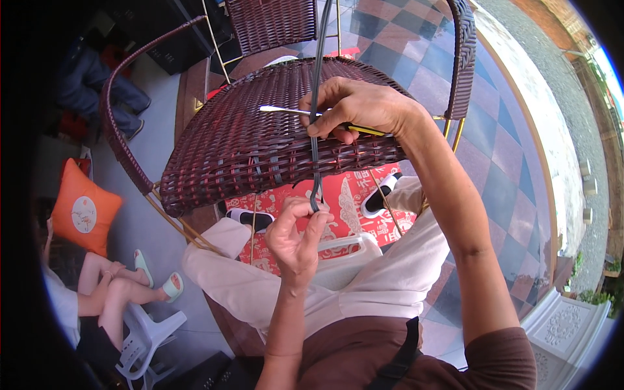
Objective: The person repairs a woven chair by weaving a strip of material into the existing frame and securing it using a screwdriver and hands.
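A dark brown woven wicker chair [240, 123] stands in front of me, its seat edge toward me. A long dark grey flat strip [317, 156] runs up past the seat and out of view at the top. My left hand [294, 244] pinches the strip's lower, bent part just below the seat edge. Above the seat, my right hand [370, 107] grips a screwdriver [283, 110] with a yellow and black handle, its metal blade pointing left. The strip also passes through the fingers of that hand. Several grey strands [257, 162] show in the weave near the front edge.
Below the seat lies a red patterned mat [286, 195], with a white plastic stool [344, 260] between my legs. At left a seated person [110, 286] wears pale green sandals, near an orange cushion [86, 207]. Another person in jeans [110, 84] is farther back. Checkered tiles [481, 175] extend right.
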{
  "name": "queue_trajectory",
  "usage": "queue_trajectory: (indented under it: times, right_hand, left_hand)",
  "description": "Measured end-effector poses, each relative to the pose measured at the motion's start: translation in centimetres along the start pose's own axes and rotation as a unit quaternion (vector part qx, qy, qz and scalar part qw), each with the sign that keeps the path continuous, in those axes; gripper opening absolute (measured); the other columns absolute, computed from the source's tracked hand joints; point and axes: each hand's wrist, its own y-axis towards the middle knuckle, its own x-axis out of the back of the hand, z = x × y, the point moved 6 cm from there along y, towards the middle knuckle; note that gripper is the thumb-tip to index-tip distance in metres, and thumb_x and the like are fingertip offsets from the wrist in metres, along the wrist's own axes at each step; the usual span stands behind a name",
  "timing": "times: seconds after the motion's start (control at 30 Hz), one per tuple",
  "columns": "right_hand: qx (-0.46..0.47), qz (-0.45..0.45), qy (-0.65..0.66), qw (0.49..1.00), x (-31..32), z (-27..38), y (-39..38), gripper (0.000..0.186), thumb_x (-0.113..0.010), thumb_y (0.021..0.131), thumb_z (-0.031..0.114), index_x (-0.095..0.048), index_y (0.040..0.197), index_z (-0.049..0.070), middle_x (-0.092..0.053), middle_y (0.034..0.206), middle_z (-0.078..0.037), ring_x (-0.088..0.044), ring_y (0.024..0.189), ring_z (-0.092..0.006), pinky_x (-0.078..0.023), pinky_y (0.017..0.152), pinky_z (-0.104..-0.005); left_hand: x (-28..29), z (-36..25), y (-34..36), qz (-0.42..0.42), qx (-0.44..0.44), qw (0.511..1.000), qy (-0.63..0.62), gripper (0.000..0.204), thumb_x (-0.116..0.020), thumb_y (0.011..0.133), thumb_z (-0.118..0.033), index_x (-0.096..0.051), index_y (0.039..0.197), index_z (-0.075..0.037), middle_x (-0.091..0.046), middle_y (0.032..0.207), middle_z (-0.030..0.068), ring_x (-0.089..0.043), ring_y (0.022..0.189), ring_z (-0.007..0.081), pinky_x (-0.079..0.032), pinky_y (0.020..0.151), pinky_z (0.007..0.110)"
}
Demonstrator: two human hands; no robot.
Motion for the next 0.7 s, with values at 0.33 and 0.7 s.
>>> queue_trajectory:
  times: [0.33, 0.7]
  right_hand:
    - [0.002, -0.024, 0.115, 0.993, 0.8, -0.6, 0.1, 0.010, -0.065, 0.075, 0.007, -0.063, 0.083, 0.001, -0.061, 0.066, -0.005, -0.049, 0.042, -0.0065, -0.038, 0.040, -0.0172]
    - [-0.004, -0.016, 0.110, 0.994, 0.8, -0.6, 0.2, 0.009, -0.066, 0.074, 0.007, -0.063, 0.080, 0.001, -0.062, 0.066, -0.007, -0.049, 0.042, -0.0078, -0.038, 0.040, -0.0183]
  left_hand:
    - [0.3, 1.9, -0.8, -0.014, 0.062, 0.993, -0.100, 0.018, -0.050, 0.090, -0.011, -0.060, 0.095, 0.003, -0.060, 0.088, 0.0074, -0.055, 0.084, 0.0142, -0.040, 0.082, 0.029]
    - [-0.4, 2.1, -0.7, 0.046, 0.067, 0.976, -0.202, 0.024, -0.055, 0.083, 0.000, -0.060, 0.107, 0.000, -0.055, 0.105, 0.0067, -0.051, 0.093, 0.0136, -0.039, 0.087, 0.029]
